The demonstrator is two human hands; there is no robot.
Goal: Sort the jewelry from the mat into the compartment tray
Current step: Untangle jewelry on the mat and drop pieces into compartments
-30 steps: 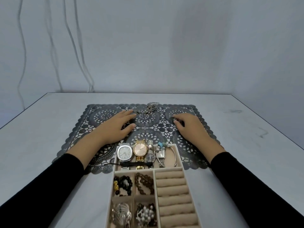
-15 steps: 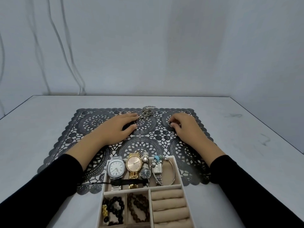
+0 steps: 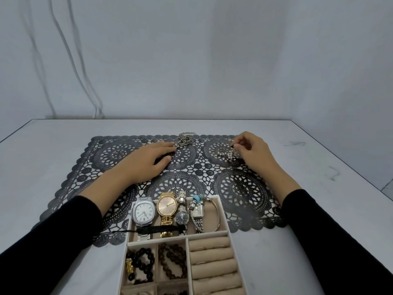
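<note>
A black lace mat lies on the grey table. My left hand rests flat on the mat, its fingertips touching a silver chain at the mat's far edge. My right hand is raised over the mat's far right, thumb and forefinger pinched on a small dark piece. A few small rings and earrings lie just below that pinch. The beige compartment tray stands at the near edge, holding several watches, bead bracelets and ring rolls.
The grey table extends to the right and left of the mat. A pale wall rises behind, with cables hanging at the left. Black sleeves cover both forearms.
My right hand has lifted off the mat and pinched a small dark piece, uncovering the little rings beneath. The view has tilted up slightly. My left hand stays flat by the chain.
</note>
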